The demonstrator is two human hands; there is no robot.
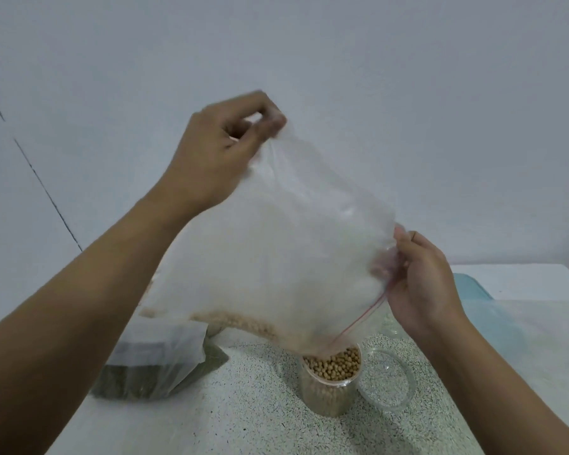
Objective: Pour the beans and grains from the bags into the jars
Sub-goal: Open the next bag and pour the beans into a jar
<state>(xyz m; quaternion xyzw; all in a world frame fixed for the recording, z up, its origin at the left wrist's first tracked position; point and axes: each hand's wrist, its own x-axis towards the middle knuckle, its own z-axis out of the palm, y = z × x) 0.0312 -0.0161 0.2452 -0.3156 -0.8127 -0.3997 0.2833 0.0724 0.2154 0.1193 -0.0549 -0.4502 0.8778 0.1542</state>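
Bag [276,231] hangs tilted between both hands: left hand [217,152] pinches its raised bottom corner, right hand [421,284] pinches the red zip edge lower down. Just below the right hand, its mouth sits over the jar [330,379]. Clear plastic, nearly emptied, tan beans [334,364] filling the jar near its rim.

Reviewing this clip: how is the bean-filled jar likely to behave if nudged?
Probably heavy and hard to tip: the jar looks full of beans almost to its rim. Its clear, smooth-looking wall may be slippery.
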